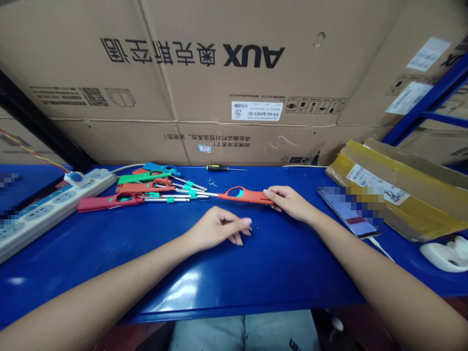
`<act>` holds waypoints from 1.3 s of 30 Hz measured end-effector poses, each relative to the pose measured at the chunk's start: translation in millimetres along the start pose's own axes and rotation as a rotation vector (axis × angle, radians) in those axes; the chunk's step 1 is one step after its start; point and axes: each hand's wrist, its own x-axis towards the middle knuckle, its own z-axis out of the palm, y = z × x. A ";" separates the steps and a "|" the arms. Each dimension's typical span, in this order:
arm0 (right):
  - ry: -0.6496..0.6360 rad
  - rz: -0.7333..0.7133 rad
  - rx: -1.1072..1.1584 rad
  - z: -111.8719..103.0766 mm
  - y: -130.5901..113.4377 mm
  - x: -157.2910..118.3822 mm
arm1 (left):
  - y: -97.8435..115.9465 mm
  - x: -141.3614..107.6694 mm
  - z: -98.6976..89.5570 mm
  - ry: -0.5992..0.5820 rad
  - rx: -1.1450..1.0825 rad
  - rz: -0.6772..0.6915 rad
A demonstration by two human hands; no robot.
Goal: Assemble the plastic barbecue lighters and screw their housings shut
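My right hand (287, 202) pinches the handle end of an orange long-necked lighter (250, 196) between thumb and fingers. That lighter's metal tube points left and reaches the tips of several other lighters. My left hand (219, 228) hovers over the blue table, its fingers loosely curled, thumb apart and nothing visible in it. The pile at the left includes a red lighter (109, 202), another orange lighter (146, 187), a green lighter (141, 177) and a blue lighter (161, 168). Their metal tubes point right and carry small green pieces.
A white power strip (54, 207) lies along the left. Behind the lighters is a black-and-yellow screwdriver (217, 168). At the right are a phone (347, 212) with a cable, a taped cardboard box (398, 187) and a white object (444, 254). Large cartons (204, 92) stand behind the table.
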 end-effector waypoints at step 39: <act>0.109 -0.326 -0.532 93.4 -15.2 137.3 | -12.2 1.5 -23.6 0.030 0.900 0.464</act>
